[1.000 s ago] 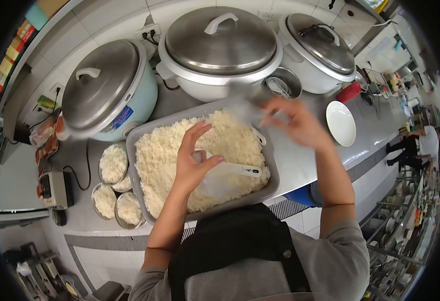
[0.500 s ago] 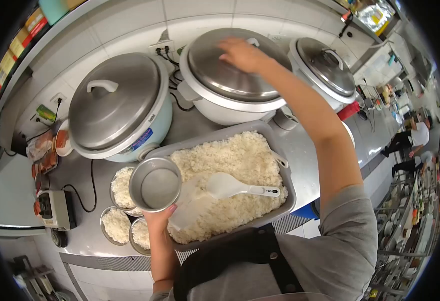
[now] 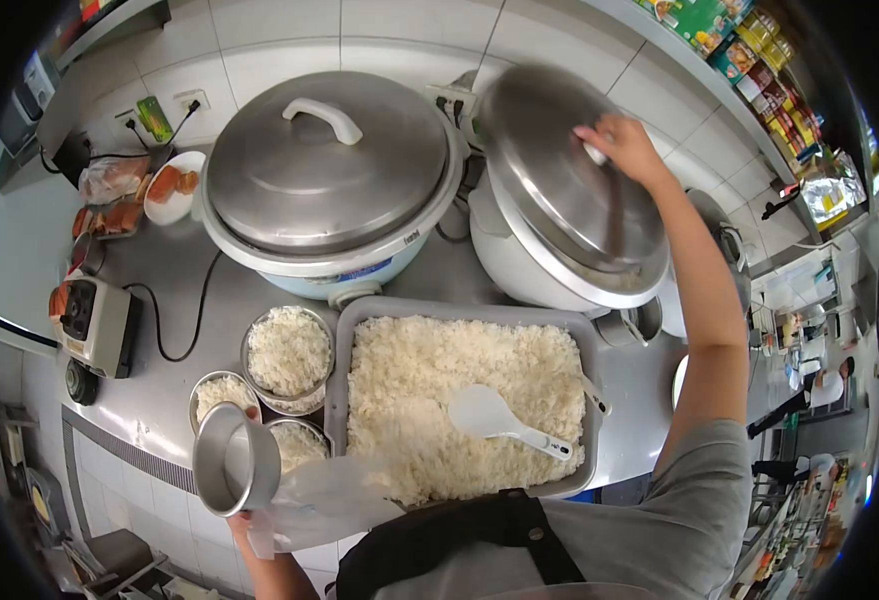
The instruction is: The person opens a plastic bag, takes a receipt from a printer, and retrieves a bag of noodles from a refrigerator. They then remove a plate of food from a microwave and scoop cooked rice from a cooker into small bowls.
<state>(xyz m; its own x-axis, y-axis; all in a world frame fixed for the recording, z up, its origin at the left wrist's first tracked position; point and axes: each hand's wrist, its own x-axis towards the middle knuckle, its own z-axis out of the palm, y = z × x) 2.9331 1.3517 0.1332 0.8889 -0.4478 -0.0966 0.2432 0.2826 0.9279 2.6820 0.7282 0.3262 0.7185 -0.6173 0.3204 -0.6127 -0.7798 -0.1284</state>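
Observation:
My right hand (image 3: pixel 627 148) is closed round the handle of a large metal pot lid (image 3: pixel 549 160). This lid tilts up over the middle rice cooker (image 3: pixel 524 250), with a gap at its near right edge. Low on the left, my left hand (image 3: pixel 249 530) grips an empty round metal bowl (image 3: pixel 234 460), its mouth turned sideways. A clear plastic bag (image 3: pixel 324 505) hangs by that hand, overlapping the near corner of a grey tray (image 3: pixel 340 390). Cooked rice (image 3: pixel 459 350) fills the tray, and a white rice paddle (image 3: pixel 484 411) lies on top.
Several metal bowls of rice (image 3: pixel 287 350) stand left of the tray. Behind them is a second rice cooker (image 3: pixel 329 170), lid on. A beige appliance (image 3: pixel 99 325) with a black cord sits at far left, near a white dish (image 3: pixel 172 190). Shelves run overhead; people (image 3: pixel 824 385) stand far right.
My right hand has taken hold of the lid's handle and tilted the lid up. My left hand has moved left and down with the metal bowl and bag. The view has shifted.

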